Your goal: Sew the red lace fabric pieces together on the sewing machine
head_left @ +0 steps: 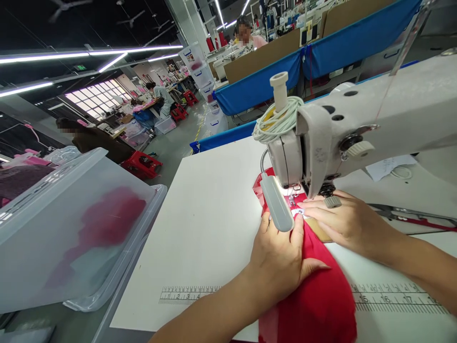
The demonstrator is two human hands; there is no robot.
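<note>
A piece of red fabric (317, 305) runs from under the sewing machine's head (293, 157) down over the table's front edge. My left hand (278, 252) lies on it with thumb stretched out and fingers apart, pressing the cloth; a grey lamp (276, 202) covers part of its fingers. My right hand (344, 219) rests flat to the right of the needle area, its fingers extended, the tips at the fabric's edge. Between both hands' fingertips shows a small white piece (299, 211), perhaps a label. The needle itself is hard to make out.
A black and red pair of scissors (410, 216) lies right of my right hand. Printed ruler marks (396, 297) run along the white table (200, 214). At left stands a translucent plastic bin (89, 228) with red material inside. Other people sit at workstations farther back.
</note>
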